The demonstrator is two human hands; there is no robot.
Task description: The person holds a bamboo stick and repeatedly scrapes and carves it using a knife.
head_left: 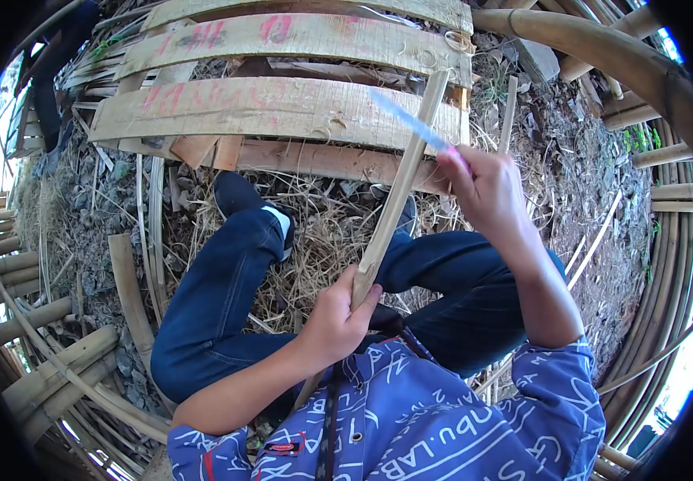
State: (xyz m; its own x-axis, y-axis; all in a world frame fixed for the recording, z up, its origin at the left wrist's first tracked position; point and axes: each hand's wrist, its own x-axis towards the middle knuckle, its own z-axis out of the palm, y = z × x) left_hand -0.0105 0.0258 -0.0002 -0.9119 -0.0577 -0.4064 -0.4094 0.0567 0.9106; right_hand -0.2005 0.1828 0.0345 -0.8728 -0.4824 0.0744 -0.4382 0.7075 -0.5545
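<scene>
A long, pale bamboo strip (pixel 399 192) slants up and away from my lap. My left hand (pixel 338 317) is closed around its lower end. In my right hand (pixel 487 188) is a knife (pixel 412 119) with a pink handle, gripped in a closed fist. The knife's blade points up and to the left and crosses the upper part of the strip; whether the two touch I cannot tell. The blade is slightly blurred.
A wooden pallet (pixel 274 104) with red marks lies in front of my feet, with curled shavings on it. Straw and shavings (pixel 322 232) cover the ground between my legs. Bamboo poles (pixel 595 40) stand at the right, more bamboo (pixel 66 369) at the left.
</scene>
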